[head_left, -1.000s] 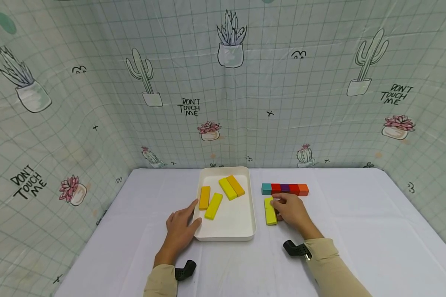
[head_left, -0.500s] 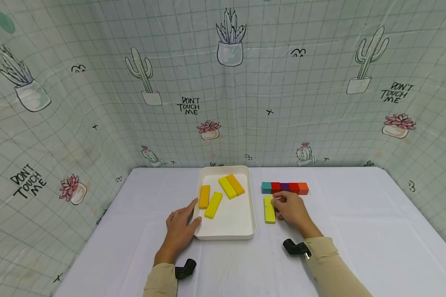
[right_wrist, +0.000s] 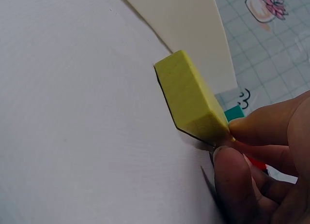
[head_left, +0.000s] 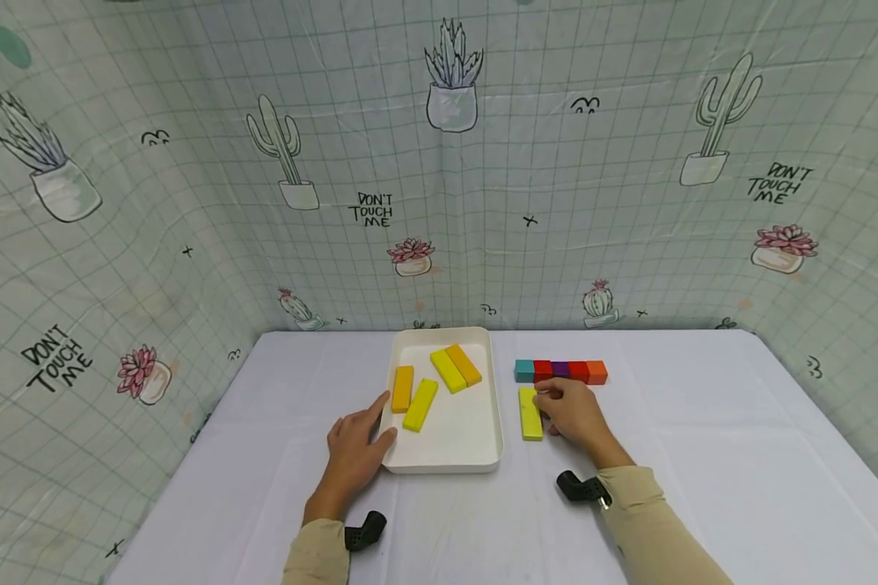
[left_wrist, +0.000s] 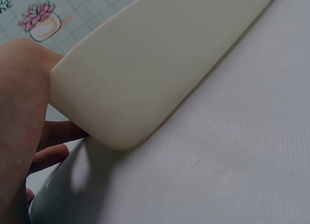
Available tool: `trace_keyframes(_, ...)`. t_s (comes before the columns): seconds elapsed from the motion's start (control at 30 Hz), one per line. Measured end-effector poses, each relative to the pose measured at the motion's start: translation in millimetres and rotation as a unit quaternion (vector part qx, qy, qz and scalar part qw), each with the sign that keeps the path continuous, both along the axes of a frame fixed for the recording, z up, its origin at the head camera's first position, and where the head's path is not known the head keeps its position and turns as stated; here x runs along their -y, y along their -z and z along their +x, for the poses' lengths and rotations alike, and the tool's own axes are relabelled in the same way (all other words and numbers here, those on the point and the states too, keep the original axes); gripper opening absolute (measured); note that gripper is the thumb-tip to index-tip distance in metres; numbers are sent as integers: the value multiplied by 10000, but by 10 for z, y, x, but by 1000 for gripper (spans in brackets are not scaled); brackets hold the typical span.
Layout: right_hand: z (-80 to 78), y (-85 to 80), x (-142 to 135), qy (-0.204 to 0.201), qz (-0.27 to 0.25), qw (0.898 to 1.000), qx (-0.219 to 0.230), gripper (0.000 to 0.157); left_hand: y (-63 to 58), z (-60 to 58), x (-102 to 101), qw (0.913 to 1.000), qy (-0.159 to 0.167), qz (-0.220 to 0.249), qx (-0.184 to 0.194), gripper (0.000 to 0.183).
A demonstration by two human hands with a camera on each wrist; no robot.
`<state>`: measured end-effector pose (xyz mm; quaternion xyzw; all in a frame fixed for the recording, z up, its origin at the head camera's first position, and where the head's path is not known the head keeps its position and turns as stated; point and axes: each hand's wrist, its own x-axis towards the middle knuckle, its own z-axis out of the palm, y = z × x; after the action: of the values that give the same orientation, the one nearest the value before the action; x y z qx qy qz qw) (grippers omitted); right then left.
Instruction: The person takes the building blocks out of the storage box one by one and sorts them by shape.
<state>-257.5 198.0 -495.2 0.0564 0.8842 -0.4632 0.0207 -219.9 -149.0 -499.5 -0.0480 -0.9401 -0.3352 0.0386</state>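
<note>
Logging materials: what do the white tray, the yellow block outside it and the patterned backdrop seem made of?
White tray: probably smooth, satin plastic, judging by its uniform walls and rounded corners.
Yellow block: perhaps painted wood, low sheen; even color and crisp edges leave plastic possible.
Patterned backdrop: fabric or plastic sheet, faintly glossy; it creases and catches light.

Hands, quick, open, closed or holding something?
Left hand: open, touching the white tray.
Right hand: at the yellow block beside the tray; can't tell if gripping.
</note>
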Motion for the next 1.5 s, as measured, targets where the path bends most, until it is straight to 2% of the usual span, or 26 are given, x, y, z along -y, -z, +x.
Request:
trace_keyframes(0.37, -14, -44, -17, -21, -95, 9999, 71, 32, 3, 2, 17, 10000, 3, 68, -30, 60)
trace_keyframes(0.57, -66, -123, -9, 104, -440, 9990, -16, 27, 7, 1, 25, 10000, -25, 19, -25, 61)
trace_keyframes(0.67, -101, -190, 36, 44, -667, 9978, 0, 28, 3, 6, 33, 10000, -38, 20, -40, 61)
trace_keyframes(0.97, -263, -359, 215, -300, -1303, 9909, 166, 34, 14, 1, 28, 10000, -56, 41, -49, 61)
trace_keyframes(1.2, -429, -462, 360, -452, -1312, 9902, 164, 33, 14, -9, 18, 9999, -57, 138, -62, 61)
trace_keyframes(1.5, -589, -512, 510, -738, -1300, 9887, 138, 34, 13, -2, 12, 9998, -54, 170, 25, 61)
